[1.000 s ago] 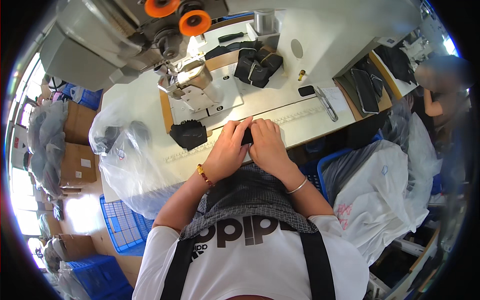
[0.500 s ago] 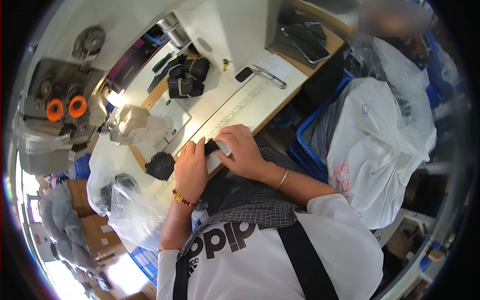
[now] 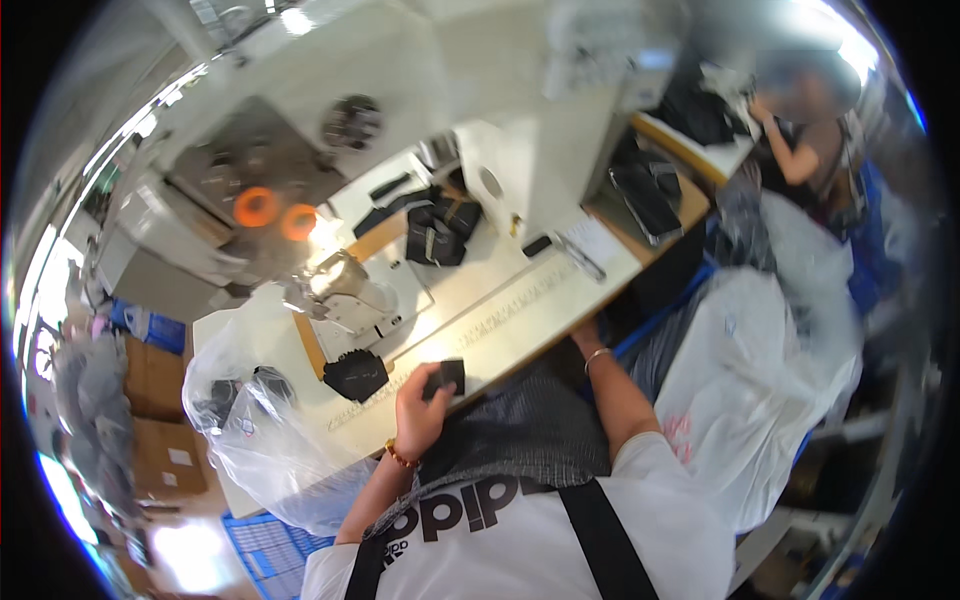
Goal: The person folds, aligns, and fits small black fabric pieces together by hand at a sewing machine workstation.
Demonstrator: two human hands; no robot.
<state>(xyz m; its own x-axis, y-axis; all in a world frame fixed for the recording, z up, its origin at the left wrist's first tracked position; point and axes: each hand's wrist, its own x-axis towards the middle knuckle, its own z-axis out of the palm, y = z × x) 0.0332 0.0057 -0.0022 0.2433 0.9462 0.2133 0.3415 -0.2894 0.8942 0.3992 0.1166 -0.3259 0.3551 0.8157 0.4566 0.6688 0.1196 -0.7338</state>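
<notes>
Near the front edge of the white sewing table (image 3: pixel 520 330), my left hand (image 3: pixel 420 412) pinches a small black fabric piece (image 3: pixel 453 376) between thumb and fingers. Just left of that hand lies a pile of black fabric pieces (image 3: pixel 355 376) on the tabletop. My right hand (image 3: pixel 586 336) is down at the table's front edge, beside the blue crate; its fingers are hidden in shadow there, so what it touches does not show. Beyond the pile stands the sewing machine's head (image 3: pixel 348 290), with its lamp glowing.
Tied black bundles (image 3: pixel 440 230) lie behind the machine's bed. Thread snips (image 3: pixel 580 257) and a small black object (image 3: pixel 537 246) rest at the table's right. A large white sack (image 3: pixel 750 380) fills the right side; a clear plastic bag (image 3: pixel 270 450) hangs at the left. Another person (image 3: pixel 808 150) works far right.
My right hand has let go of the black piece and moved right, down to the table's edge. My left hand keeps the piece. The head view has shifted, showing more of the room.
</notes>
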